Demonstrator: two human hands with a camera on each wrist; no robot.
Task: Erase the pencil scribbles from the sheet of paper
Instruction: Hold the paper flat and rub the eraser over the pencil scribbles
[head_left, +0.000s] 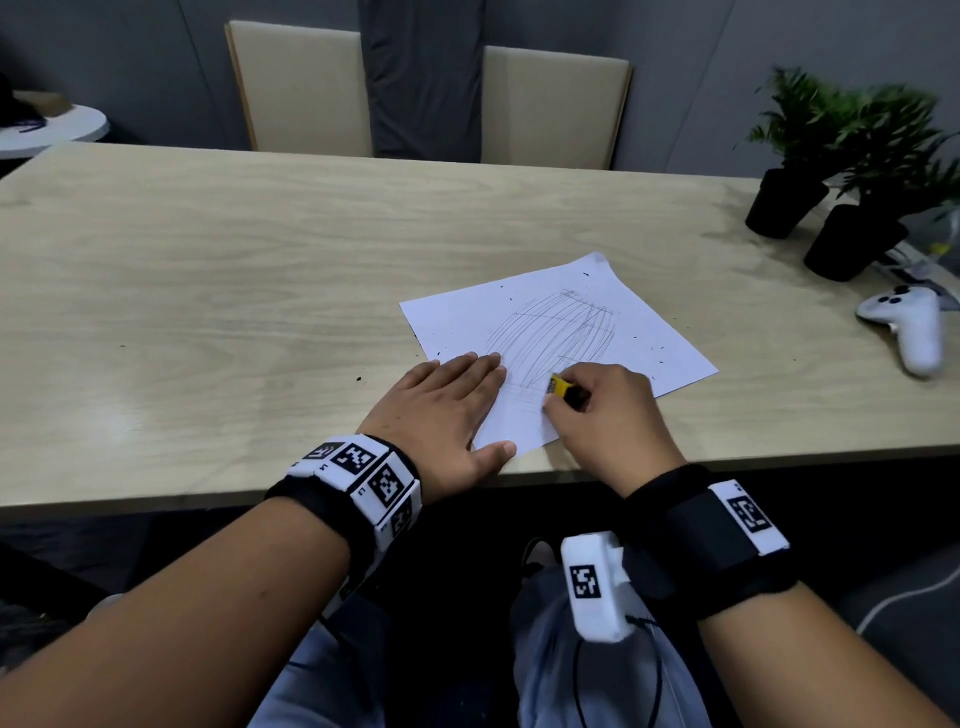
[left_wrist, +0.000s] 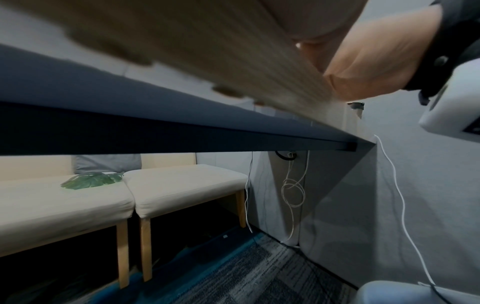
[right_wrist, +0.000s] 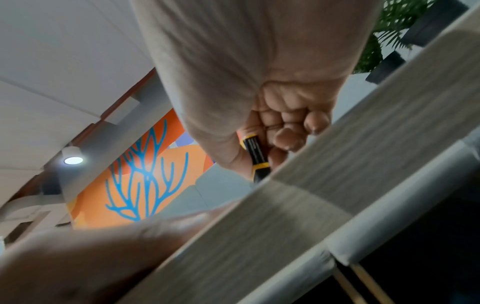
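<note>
A pale wood-grain worktop (head_left: 218, 270) is seen spanning the head view, with two beige chairs (head_left: 304, 88) set behind its far edge. Two potted plants (head_left: 831, 171) in black pots are placed at the far right corner, and a white controller (head_left: 909, 327) is laid just in front of them.

A white sheet of paper (head_left: 649, 322) is laid askew near the front edge, right of centre, and grey pencil scribbles (head_left: 553, 332) are spread over its middle. Dark crumbs are scattered on the sheet and on the wood around it.

The left hand (head_left: 441, 410) is pressed flat on the sheet's near left corner, fingers straight and together, thumb stretched along the sheet's near edge; nothing is held in its grip. The right hand (head_left: 608, 410) is rested on the sheet's near edge, its grip closed round a small yellow-and-black eraser (head_left: 560, 386), whose tip is set against the lower edge of the scribbles. In the right wrist view the eraser (right_wrist: 255, 156) is seen pinched between thumb and curled fingers (right_wrist: 288, 139).
</note>
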